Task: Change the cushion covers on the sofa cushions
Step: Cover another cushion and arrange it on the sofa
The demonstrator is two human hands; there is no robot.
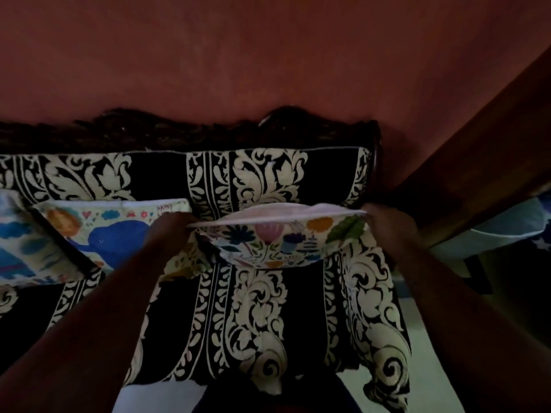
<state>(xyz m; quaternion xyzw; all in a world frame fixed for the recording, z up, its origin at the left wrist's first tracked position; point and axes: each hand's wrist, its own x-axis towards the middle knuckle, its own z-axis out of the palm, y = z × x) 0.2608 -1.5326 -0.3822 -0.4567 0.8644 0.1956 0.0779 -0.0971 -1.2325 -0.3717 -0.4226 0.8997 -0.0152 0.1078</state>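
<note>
the floral cushion [277,239] sat on the sofa seat [262,317], leaning toward the black and cream patterned backrest [149,171], right of the middle of the view. its cover showed tulips, leaves and an orange bloom, and a pale pink edge ran along the top where the opening gaped. the left hand [171,229] gripped the cushion's left top corner, and the right hand [387,222] gripped the right top corner; the light was dim, so how the fingers lay could not be told exactly. just to the left stood a second cushion with a blue whale print [113,231], and another blue printed one [21,242] lay at the far left edge. behind the sofa's dark carved frame [190,129] rose a reddish wall [268,55]. a wooden post [483,162] slanted at the right.
</note>
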